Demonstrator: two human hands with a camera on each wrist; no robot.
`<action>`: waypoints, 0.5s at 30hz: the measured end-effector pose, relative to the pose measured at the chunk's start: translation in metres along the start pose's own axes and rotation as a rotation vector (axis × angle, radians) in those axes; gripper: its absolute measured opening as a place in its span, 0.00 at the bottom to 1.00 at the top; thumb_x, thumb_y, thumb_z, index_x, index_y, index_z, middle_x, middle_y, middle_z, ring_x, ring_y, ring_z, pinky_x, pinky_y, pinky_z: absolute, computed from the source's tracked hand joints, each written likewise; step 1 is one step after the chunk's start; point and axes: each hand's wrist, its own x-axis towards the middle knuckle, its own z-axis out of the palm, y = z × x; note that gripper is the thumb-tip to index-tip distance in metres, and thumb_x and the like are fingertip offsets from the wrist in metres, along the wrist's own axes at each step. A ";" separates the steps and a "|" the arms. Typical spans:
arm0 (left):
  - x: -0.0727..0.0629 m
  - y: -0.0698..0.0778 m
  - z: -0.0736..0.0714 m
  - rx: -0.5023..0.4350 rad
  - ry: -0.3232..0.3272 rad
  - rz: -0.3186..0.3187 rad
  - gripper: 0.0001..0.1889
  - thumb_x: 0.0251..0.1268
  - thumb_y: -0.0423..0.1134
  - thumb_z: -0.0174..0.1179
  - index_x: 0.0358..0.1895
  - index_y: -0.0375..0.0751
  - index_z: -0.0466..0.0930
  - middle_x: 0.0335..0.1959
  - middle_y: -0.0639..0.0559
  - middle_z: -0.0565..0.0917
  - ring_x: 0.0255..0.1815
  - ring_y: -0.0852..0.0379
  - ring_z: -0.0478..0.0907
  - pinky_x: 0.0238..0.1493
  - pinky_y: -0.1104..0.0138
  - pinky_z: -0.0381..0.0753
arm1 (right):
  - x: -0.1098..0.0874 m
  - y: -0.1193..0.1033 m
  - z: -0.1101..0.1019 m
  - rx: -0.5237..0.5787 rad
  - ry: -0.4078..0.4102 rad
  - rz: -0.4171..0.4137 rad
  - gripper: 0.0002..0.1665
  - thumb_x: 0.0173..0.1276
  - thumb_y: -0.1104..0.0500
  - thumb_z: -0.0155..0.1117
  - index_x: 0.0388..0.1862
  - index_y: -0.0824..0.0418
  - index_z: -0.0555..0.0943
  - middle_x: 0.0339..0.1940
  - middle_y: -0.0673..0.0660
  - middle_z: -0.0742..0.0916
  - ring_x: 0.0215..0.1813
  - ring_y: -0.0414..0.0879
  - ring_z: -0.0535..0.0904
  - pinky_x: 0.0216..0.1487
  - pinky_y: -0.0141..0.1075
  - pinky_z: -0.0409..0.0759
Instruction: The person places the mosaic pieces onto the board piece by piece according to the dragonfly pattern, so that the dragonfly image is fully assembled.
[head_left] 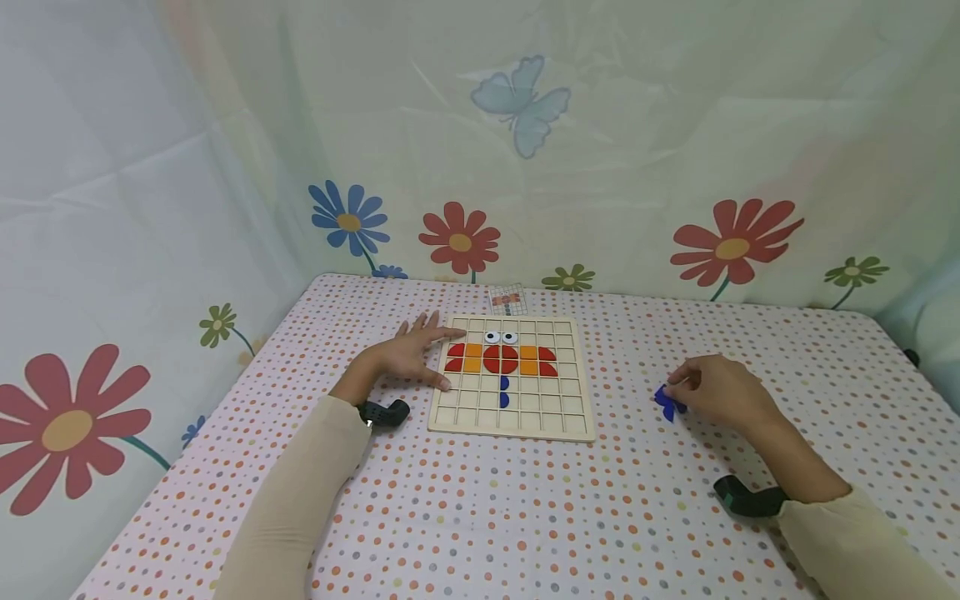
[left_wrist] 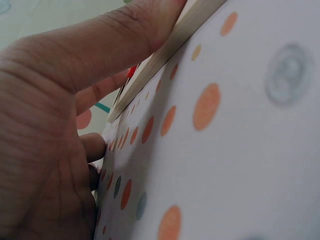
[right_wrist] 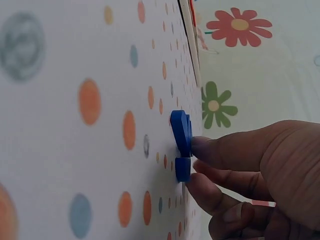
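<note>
A wooden grid board [head_left: 465, 421] lies on the table, with red, orange and blue pieces and two eye pieces [head_left: 501, 337] set in it. My left hand [head_left: 405, 357] rests at the board's left edge with its fingers spread; the thumb and index finger touch the frame. In the left wrist view, the thumb lies along the wooden edge. To the right of the board, my right hand [head_left: 723, 390] pinches at a small cluster of blue pieces [right_wrist: 181, 134] on the table. Its thumb and fingertips touch them, and the fingers partly hide the cluster.
A small pattern card [head_left: 508, 300] lies just behind the board. The table wears a dotted cloth [head_left: 480, 517]. A curtain [head_left: 622, 167] printed with flowers and a butterfly hangs behind it and at the left side.
</note>
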 end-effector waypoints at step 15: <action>0.000 0.001 0.000 -0.002 0.009 -0.003 0.53 0.44 0.64 0.73 0.77 0.68 0.55 0.82 0.45 0.34 0.82 0.45 0.23 0.78 0.43 0.23 | 0.000 -0.002 0.008 -0.013 0.015 0.042 0.24 0.63 0.46 0.70 0.41 0.68 0.83 0.30 0.60 0.84 0.31 0.49 0.75 0.28 0.35 0.69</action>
